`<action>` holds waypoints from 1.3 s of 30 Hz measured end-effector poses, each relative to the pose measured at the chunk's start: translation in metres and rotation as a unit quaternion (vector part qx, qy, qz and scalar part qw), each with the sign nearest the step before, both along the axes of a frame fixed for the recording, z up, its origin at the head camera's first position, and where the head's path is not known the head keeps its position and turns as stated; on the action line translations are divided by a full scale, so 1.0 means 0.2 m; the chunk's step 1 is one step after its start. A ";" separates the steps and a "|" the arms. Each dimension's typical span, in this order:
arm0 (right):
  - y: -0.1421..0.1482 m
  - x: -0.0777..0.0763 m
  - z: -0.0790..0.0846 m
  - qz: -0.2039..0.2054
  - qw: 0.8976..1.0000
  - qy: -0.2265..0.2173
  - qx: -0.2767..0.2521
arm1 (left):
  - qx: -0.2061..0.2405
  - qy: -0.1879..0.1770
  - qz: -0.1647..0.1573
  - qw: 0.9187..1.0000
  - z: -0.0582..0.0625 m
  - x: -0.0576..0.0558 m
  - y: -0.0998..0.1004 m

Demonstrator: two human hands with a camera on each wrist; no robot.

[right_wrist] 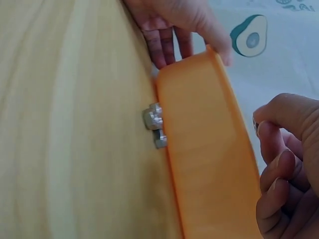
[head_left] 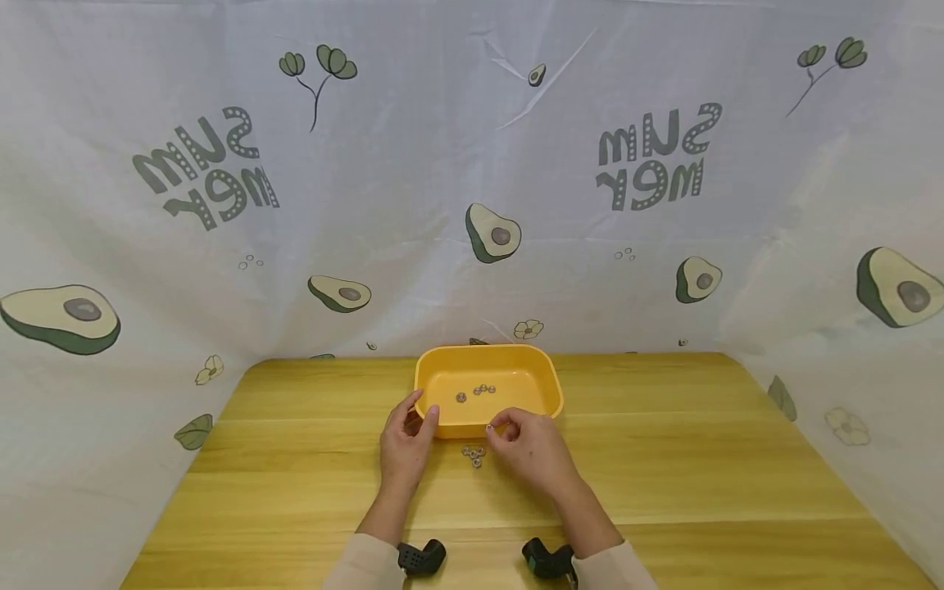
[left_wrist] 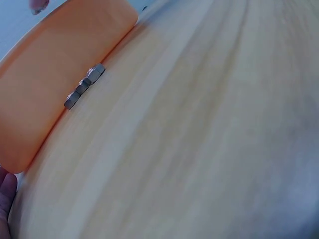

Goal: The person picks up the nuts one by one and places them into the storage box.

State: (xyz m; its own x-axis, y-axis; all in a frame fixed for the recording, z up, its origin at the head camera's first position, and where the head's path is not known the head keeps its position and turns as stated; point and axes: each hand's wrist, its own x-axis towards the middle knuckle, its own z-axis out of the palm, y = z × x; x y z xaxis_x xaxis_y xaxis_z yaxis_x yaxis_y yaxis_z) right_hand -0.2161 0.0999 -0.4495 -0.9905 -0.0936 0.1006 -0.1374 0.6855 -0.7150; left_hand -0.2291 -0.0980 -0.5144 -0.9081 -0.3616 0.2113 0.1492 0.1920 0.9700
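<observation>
A yellow plastic bin (head_left: 460, 431) stands on the table. My left hand (head_left: 404, 447) holds its near left corner, thumb at the rim and fingers against the outer wall, as the right wrist view also shows. Above the bin's near rim, my right hand (head_left: 533, 449) pinches a small metal nut (right_wrist: 256, 126) between thumb and forefinger; the fingertips hide most of it. Several hex nuts (head_left: 474, 454) lie in a cluster on the table close to the bin's near wall. Inside, several more nuts (head_left: 460, 397) rest on the bin's floor.
The wood-grain table (head_left: 295, 483) extends to both sides of the bin. Behind it hangs a white curtain (head_left: 413, 205) printed with avocados, also enclosing the left and right sides. Black devices (head_left: 424, 559) sit at both wrists.
</observation>
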 end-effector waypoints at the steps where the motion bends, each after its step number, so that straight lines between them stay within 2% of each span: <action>1: 0.00 -0.01 0.01 0.000 1.000 0.006 0.002 | -0.001 -0.001 0.000 1.000 0.00 0.00 0.00; 7: 0.00 -0.08 0.10 0.007 0.999 0.033 0.035 | 0.003 0.001 -0.001 1.000 0.00 0.00 0.00; 12: 0.01 -0.17 0.15 0.025 0.997 0.040 0.063 | -0.009 0.007 0.004 1.000 0.00 0.00 0.00; 19: 0.00 -0.32 0.17 0.052 0.995 0.004 0.088 | -0.012 0.009 0.008 1.000 0.00 0.00 0.00; 27: -0.03 -0.47 0.13 0.081 0.992 -0.004 0.097 | -0.008 -0.001 0.005 1.000 0.00 0.00 0.00; 33: -0.08 -0.54 0.07 0.068 0.996 -0.035 0.048 | -0.006 -0.003 0.007 1.000 0.00 -0.01 -0.01; 39: -0.12 -0.58 0.01 0.052 0.995 -0.074 0.040 | 0.004 0.005 0.001 1.000 0.01 0.00 0.00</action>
State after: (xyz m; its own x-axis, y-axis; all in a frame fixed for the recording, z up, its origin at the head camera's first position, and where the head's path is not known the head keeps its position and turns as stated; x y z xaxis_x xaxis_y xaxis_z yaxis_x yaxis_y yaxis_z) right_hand -0.3316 0.0755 -0.4466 -0.9782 -0.1991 -0.0584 -0.1080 0.7290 -0.6759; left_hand -0.2292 -0.0984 -0.5134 -0.9053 -0.3652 0.2171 0.1580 0.1848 0.9700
